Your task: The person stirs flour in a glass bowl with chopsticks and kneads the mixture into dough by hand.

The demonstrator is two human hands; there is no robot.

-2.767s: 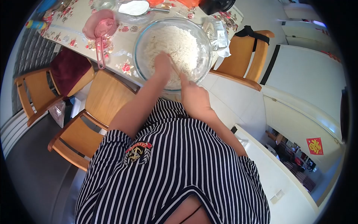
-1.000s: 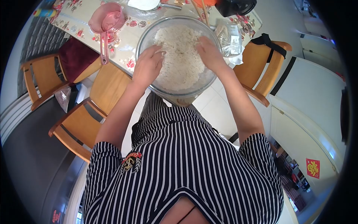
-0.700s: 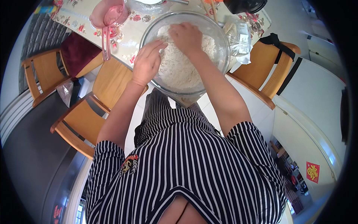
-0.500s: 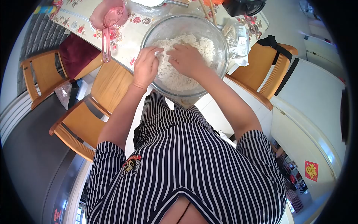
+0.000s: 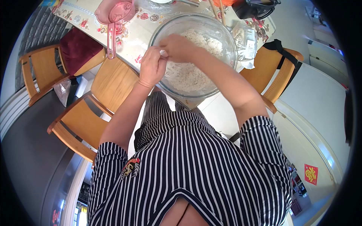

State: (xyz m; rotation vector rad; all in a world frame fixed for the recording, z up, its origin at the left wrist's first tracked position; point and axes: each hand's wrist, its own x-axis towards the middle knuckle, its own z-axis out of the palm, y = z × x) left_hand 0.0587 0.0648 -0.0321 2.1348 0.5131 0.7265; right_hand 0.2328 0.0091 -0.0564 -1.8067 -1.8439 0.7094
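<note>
A large clear glass bowl (image 5: pixel 230 71) holds a crumbly white flour mixture (image 5: pixel 188 77) with a bigger clump on its right side. My left hand (image 5: pixel 151 67) is closed over the bowl's left rim, its fingers curled. A small white bit (image 5: pixel 163 53) shows at its fingertips; it could be dough. My right hand (image 5: pixel 178 48) is inside the bowl at the upper left, above the flour mixture and close to my left fingertips. Its fingers point left and down, blurred and partly hidden, so what they hold cannot be made out.
A pink long-handled dipper (image 5: pixel 112 37) lies left on the flowered tablecloth (image 5: pixel 137 37). Chopsticks (image 5: pixel 222 15), a clear plastic bag (image 5: pixel 245 41) and a black appliance (image 5: pixel 254 9) are beyond and right of the bowl. Wooden chairs (image 5: pixel 115 83) stand on both sides.
My right hand has moved left and up across the bowl towards my left fingertips, baring more flour mixture. My left hand stays at the left rim. The whole view has shifted slightly.
</note>
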